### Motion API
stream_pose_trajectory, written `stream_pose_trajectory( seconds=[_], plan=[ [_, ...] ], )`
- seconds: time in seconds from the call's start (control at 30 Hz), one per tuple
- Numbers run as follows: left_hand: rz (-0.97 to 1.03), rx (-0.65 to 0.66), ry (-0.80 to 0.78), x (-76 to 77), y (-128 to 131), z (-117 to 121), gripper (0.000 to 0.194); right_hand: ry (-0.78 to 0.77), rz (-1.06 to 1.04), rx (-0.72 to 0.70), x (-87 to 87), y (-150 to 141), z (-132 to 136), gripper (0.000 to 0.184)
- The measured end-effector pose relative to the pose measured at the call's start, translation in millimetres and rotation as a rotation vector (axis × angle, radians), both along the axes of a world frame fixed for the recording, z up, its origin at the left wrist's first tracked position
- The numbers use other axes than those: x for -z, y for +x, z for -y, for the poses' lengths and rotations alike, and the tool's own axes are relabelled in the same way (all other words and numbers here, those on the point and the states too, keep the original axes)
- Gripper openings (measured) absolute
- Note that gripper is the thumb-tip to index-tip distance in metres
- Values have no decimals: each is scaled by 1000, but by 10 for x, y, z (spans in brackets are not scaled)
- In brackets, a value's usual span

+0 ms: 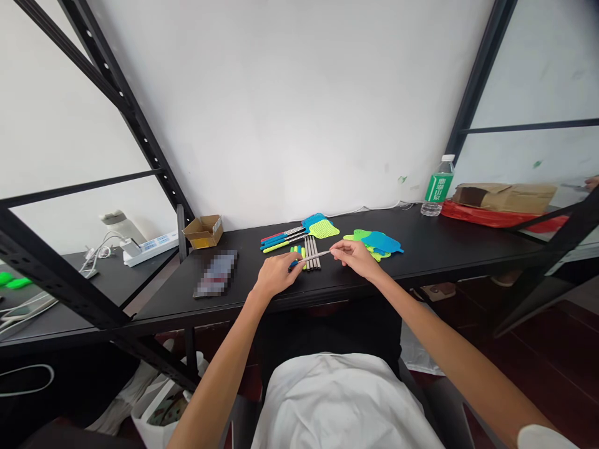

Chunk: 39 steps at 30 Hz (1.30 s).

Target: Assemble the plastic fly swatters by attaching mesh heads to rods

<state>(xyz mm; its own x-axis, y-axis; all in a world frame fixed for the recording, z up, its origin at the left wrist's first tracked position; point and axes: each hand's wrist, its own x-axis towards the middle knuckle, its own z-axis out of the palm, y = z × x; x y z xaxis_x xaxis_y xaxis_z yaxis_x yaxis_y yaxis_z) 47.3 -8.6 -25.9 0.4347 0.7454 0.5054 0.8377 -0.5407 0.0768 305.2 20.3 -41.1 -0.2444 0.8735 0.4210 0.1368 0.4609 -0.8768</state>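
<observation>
A slim metal rod (314, 256) with a blue handle end (294, 263) spans the space between my hands, above the dark desk. My left hand (277, 273) is closed round its blue end. At the thin tip, the fingers of my right hand (354, 257) pinch the rod. Beneath it lie several grey metal rods (312, 244) side by side, with short yellow-green and blue handle grips (299, 251) to their left. Behind them are assembled fly swatters (322, 228) with blue and yellow-green heads. Loose swatter heads (380, 242), blue and green, are piled beyond my right hand.
On the desk's left stand an open cardboard box (204, 232) and a pixelated phone-like object (216, 274). A water bottle (438, 187) and a brown package on red plastic (505, 198) are at the right. Black shelf posts (126, 106) frame both sides; a power strip (152, 247) lies left.
</observation>
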Motion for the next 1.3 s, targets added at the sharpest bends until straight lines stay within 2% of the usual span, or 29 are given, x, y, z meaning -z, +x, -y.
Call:
stream_pose_trajectory(
  seconds=[0.83,1.13,1.3],
  plan=[
    [26,18,12,9,-5,-2,31,24,39,2,25,17,-13,26],
    [21,62,29,26,-22,-28,33,42,71,-6,28,18,-10,26],
    [15,68,43,29,-33,-28,31,85,144,50,11,-15,29,27]
  ],
)
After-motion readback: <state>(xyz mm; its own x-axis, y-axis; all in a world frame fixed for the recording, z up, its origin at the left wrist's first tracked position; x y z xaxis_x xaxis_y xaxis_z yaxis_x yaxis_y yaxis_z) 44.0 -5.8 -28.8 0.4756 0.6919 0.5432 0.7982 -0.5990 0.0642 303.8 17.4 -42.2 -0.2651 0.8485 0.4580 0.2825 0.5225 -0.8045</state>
